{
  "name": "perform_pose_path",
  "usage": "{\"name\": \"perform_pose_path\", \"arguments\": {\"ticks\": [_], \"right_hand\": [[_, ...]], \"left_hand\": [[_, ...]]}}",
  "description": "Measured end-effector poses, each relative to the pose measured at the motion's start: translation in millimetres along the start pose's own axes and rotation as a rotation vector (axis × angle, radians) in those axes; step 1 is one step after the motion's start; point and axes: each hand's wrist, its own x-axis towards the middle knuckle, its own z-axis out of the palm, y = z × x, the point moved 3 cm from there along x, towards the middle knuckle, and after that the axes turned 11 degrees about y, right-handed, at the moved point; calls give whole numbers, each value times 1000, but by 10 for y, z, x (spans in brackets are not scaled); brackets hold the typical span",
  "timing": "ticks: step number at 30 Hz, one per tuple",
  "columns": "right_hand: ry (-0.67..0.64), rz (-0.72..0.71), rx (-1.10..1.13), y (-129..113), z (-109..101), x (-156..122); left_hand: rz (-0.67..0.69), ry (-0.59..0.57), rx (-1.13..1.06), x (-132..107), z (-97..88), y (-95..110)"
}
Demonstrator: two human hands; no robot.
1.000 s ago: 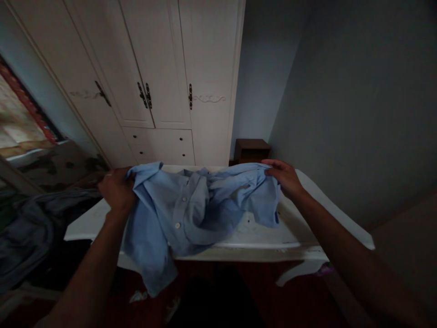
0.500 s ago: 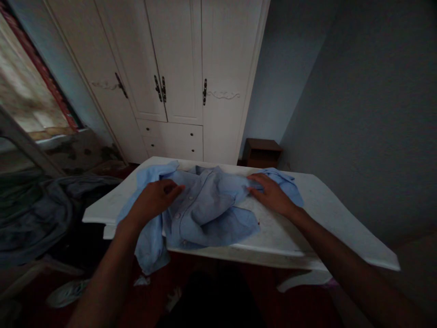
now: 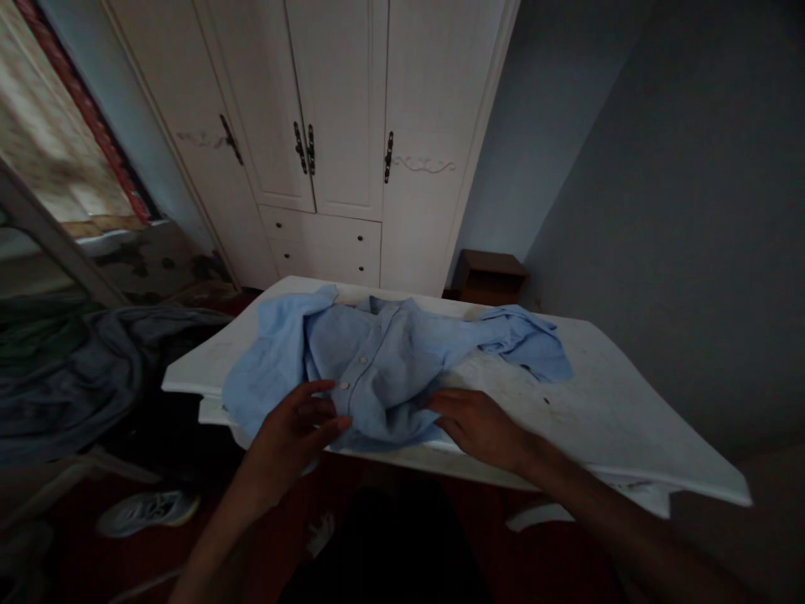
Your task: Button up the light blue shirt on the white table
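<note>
A light blue button-up shirt [image 3: 402, 352] lies rumpled on the white table [image 3: 604, 394], collar toward the far edge. One sleeve [image 3: 525, 340] stretches to the right in folds; the other side spreads left and hangs over the near edge. My left hand [image 3: 302, 424] is at the lower part of the button front, thumb and fingers apart, nothing gripped between them. At the shirt's lower right hem, my right hand [image 3: 481, 426] has its fingertips closed on the cloth.
Behind the table stands a white wardrobe [image 3: 340, 168] with drawers, beside a small brown cabinet [image 3: 494, 277]. Dark clothes [image 3: 94, 377] are heaped at the left. A shoe [image 3: 148, 512] lies on the red floor.
Both hands have come nearer to me. My right hand has left the sleeve and moved left to the lower hem. The hem has drawn in and the sleeve lies free.
</note>
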Motion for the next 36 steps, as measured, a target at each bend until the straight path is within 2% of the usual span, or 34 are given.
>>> {"name": "perform_pose_path", "arguments": {"ticks": [3,5,7,10,12,13,15,17,20,24,27,30,33,36], "right_hand": [[155,282,455,-31,-54,-2],[162,470,705,-25,-47,-40],[47,545,730,10,-24,-111],[-204,454,453,113,-28,-273],[-284,398,328,167,-88,-382],[-279,386,308,172,-139,-420],[-206,368,295,129,-267,-447],[-130,335,272,28,-381,-413],[-92,300,281,-133,-408,-274],[-92,327,434,-200,-115,49],[-78,423,582,-135,220,395],[-36,494,537,-50,467,765],[-43,512,413,-3,579,1052],[-129,460,263,4,617,1245]], "left_hand": [[58,222,-237,46,36,102],[96,285,-331,88,62,198],[110,200,-312,127,109,272],[60,-140,-113,104,212,240],[7,-343,-14,22,266,122],[-13,-401,4,-25,282,52],[-39,-417,24,-103,294,-83],[-59,-370,45,-157,288,-191],[-75,-253,77,-205,258,-264],[-21,-113,162,-280,233,-204],[29,-166,235,-341,281,-150],[95,-231,293,-357,336,-150],[178,-268,336,-340,390,-172],[241,-299,388,-315,454,-189]]}}
